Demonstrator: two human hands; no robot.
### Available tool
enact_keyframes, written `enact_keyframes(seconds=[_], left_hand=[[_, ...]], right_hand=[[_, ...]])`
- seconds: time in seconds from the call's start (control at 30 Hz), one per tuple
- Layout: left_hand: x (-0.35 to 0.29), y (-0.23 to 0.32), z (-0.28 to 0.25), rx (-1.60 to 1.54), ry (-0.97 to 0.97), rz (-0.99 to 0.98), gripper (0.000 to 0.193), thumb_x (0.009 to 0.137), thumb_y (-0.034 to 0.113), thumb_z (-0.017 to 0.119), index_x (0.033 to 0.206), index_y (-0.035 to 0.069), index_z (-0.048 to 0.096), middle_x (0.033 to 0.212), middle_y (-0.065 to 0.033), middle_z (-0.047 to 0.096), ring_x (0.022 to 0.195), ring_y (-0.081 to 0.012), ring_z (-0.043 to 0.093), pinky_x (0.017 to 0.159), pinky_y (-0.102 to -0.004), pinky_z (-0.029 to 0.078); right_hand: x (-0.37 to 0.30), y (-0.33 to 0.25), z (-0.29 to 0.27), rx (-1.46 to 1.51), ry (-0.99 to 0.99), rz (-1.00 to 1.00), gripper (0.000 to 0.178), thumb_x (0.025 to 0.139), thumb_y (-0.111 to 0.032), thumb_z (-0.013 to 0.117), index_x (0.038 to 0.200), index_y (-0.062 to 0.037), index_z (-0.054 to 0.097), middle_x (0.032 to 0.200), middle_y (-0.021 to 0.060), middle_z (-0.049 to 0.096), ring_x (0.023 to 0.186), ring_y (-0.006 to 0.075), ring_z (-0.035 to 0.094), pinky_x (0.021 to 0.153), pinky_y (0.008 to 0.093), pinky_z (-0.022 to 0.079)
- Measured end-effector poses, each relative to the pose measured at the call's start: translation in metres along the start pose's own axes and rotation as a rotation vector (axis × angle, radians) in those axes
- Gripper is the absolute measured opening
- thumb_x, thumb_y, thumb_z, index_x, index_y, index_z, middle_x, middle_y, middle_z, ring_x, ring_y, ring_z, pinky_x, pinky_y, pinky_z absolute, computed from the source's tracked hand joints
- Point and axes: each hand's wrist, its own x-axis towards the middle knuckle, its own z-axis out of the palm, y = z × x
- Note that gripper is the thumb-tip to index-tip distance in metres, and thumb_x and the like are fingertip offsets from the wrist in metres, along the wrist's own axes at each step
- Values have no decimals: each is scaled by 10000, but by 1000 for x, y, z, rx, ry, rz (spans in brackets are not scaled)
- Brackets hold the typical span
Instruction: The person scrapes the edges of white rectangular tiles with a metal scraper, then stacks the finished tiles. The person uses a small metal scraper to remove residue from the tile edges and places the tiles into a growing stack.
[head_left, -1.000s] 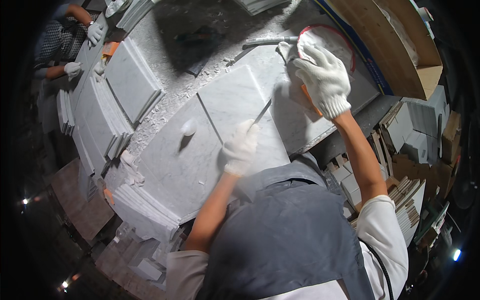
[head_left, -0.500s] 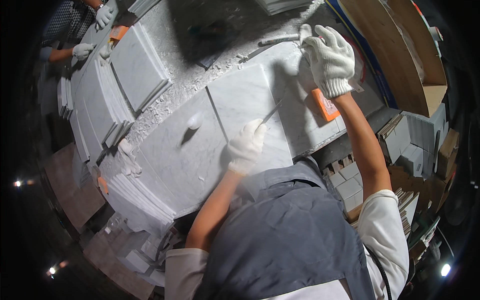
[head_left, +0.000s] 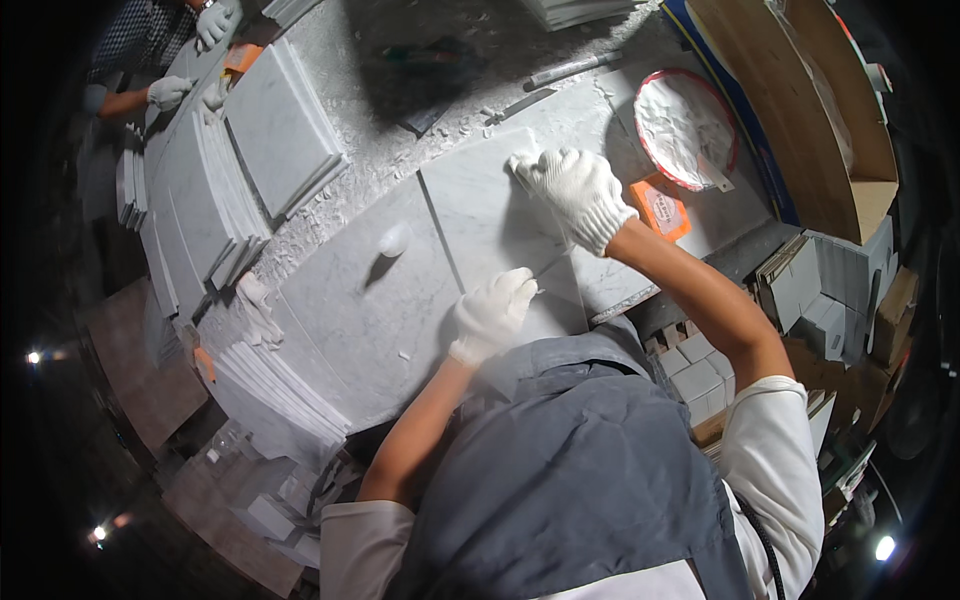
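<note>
My left hand (head_left: 497,315), in a white knit glove, is closed round a thin tool with a narrow blade, beside the near part of a white grey-veined marble tile (head_left: 475,185). Only a little of the tool shows. My right hand (head_left: 580,195), gloved too, has its fingers bent and pressed together at the tile's far right part; what they hold, if anything, is hidden. To its right are an orange block (head_left: 661,208) and a red-rimmed round tub (head_left: 737,150) of white paste, with a small flat scraper (head_left: 716,176) at its near edge.
Stacks of marble tiles (head_left: 280,130) stand at the left. A small white rounded object (head_left: 393,242) lies on the left tile. A marker (head_left: 573,70) and white chips lie behind. A cardboard box (head_left: 790,110) stands right. A co-worker's gloved hand (head_left: 168,92) shows far left.
My right hand has moved left and nearer, from above the tub to the tile, and its fingers have closed. The tub now shows. My left hand has moved slightly nearer, its tool turned.
</note>
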Motion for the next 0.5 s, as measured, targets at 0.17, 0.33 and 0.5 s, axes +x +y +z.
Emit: enact_keyframes(seconds=[0.17,0.33,0.5], left_hand=[[-1,-3,6,61,98,89,177,957,272,687,1080,146,708,906,-91,729,721,-347,690,616,-457,544],[2,2,2,124,16,39,150,927,226,712,1036,124,724,865,-111,711,708,-356,676,629,-456,546],[1,4,3,121,73,74,131,924,241,705,1000,134,713,843,-111,692,698,-354,666,606,-461,531]], right_hand=[[15,0,3,-282,221,-38,242,909,-228,644,1108,-91,633,929,130,655,842,289,681,653,415,547],[8,-13,7,-70,106,-44,301,842,-303,656,1003,-49,673,983,150,664,859,275,676,638,408,504],[13,-7,1,-19,60,19,250,914,-255,635,1137,-147,672,1024,140,678,820,295,704,618,426,564]])
